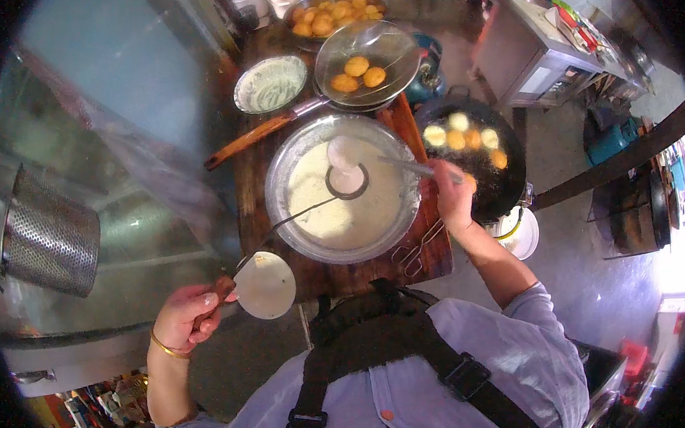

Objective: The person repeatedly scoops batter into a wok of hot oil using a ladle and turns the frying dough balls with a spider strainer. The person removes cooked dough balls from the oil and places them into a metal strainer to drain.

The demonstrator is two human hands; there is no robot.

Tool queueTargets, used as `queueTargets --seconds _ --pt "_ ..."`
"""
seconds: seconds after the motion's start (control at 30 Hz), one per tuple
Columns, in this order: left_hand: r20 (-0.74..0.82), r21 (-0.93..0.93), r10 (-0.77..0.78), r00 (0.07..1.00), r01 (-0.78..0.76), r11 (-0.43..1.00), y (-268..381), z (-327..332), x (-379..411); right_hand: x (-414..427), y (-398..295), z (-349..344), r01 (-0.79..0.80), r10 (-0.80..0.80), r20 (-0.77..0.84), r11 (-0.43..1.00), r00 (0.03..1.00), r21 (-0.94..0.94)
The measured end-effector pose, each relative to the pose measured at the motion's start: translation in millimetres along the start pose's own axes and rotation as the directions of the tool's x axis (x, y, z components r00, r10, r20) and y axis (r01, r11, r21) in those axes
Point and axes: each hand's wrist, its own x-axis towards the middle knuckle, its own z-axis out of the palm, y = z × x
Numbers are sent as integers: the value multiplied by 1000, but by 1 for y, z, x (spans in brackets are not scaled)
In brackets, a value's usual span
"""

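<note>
My left hand (199, 317) grips the wooden handle of a long thin metal ladle (346, 182), whose round cup, holding pale batter, is over a large metal bowl (345, 255) of cream-coloured batter (319, 215). In my right hand (454, 192) is a flat metal utensil (407, 166), blurred, with its tip over the bowl. Pale batter shows above the ladle's cup, partly blurred. Beyond my right hand, a black wok (494, 196) of dark oil holds several round fritters (455, 139), some pale, some golden.
A wire strainer (388, 46) with three golden fritters lies behind the bowl, near a tray of more fritters (333, 17) and a flour-coated bowl (270, 84). Metal tongs (418, 253) and a white dish (266, 286) are nearer me. A perforated metal basket (52, 232) is at left.
</note>
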Motion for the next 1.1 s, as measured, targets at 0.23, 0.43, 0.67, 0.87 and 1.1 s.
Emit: queueTargets --seconds 0.23,0.43,0.67,0.87,1.1 --pt "-13 -26 6 1000 -6 1000 -9 -11 -1 8 0 -12 -40 64 -141 985 988 168" --pt "-57 -82 34 998 -39 996 -8 -14 -21 -19 54 -1 -49 43 -84 997 996 -65" --pt "20 27 123 992 -123 992 36 2 -6 -62 97 -15 32 -27 17 840 999 -541" --pt "192 72 187 963 -204 976 64 38 67 -110 118 -41 -217 506 55 463 861 -859" --pt "439 179 -25 898 -60 982 83 145 189 -128 156 -37 -339 558 -66 402 827 -850"
